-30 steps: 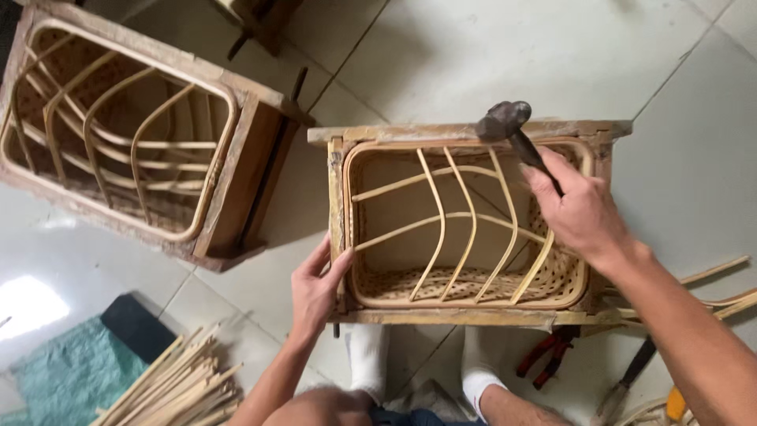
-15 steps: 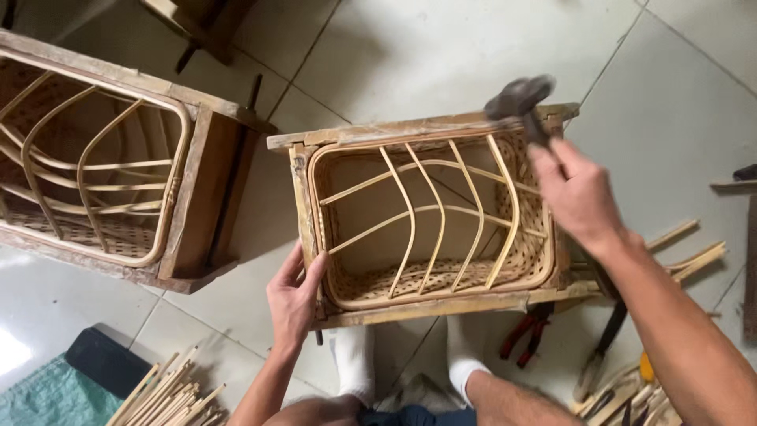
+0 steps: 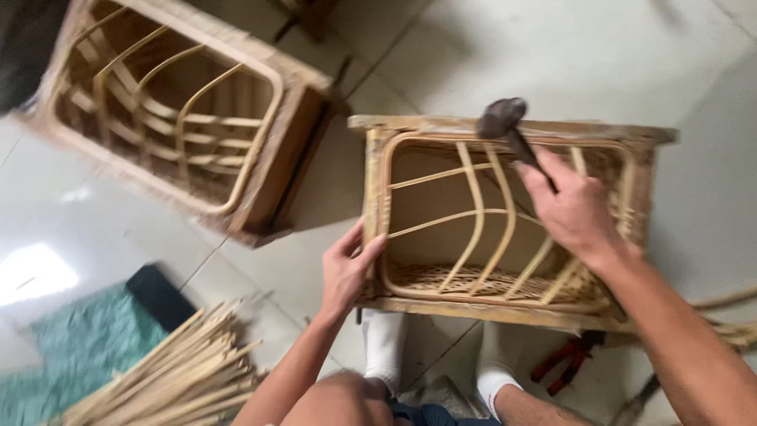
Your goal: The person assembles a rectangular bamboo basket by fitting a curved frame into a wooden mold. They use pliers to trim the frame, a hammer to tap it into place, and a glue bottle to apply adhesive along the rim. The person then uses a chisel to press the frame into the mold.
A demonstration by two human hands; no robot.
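We see a rough wooden frame [image 3: 512, 126] with smooth pale rattan ribs, a dull dark metal hammer head [image 3: 501, 117], glossy floor tiles [image 3: 552, 55], and matt bamboo strips [image 3: 169, 375].

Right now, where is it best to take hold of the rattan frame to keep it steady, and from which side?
Grip the near left corner post of the rattan frame, coming from the left, as the left hand does. The post is a straight wooden edge, open to that side, and far from the hammer in the right hand.
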